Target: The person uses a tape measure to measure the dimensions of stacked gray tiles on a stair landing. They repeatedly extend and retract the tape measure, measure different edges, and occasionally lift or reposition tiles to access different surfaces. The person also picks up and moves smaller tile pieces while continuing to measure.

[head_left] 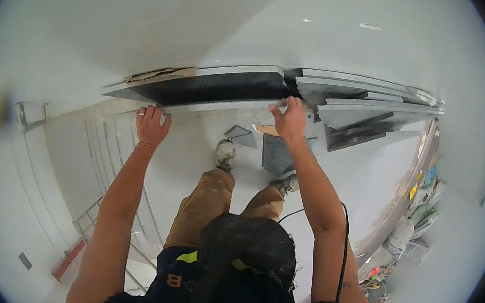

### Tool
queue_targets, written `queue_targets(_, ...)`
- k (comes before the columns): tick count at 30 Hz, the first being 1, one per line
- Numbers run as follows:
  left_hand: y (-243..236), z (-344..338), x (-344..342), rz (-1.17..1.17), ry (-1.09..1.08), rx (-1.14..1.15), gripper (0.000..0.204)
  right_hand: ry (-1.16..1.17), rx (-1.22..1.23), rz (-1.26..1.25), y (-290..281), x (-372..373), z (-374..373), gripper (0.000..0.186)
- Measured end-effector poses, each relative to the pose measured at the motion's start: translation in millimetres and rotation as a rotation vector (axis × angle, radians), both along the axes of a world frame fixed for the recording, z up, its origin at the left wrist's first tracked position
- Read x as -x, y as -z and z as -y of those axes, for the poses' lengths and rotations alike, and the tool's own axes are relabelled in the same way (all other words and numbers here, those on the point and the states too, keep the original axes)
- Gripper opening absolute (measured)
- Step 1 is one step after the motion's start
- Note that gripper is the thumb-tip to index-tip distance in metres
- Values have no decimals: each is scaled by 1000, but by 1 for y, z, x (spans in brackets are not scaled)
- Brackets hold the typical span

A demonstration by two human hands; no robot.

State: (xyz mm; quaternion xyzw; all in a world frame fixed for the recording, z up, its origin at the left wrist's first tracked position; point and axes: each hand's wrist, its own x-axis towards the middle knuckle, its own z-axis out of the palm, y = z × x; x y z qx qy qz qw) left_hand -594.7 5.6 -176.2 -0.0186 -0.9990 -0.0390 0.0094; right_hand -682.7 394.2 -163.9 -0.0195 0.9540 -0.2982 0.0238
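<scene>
Well, two hands (pixel 151 127) (pixel 290 121) hold perhaps one panel (pixel 217 107).

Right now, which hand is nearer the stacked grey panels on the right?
Right. The right hand is just left of the stacked grey panels; the left hand is farther left, near the left end of the long panel.
</scene>
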Motion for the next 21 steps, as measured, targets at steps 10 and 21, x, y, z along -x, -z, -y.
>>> queue_targets(10,10,-10,-46,172,143,59,40,-119,-93,256,-14,-47,-25,42)
queue_targets(21,15,-10,-59,119,169,124,36,-104,-76,229,-21,-55,-27,39)
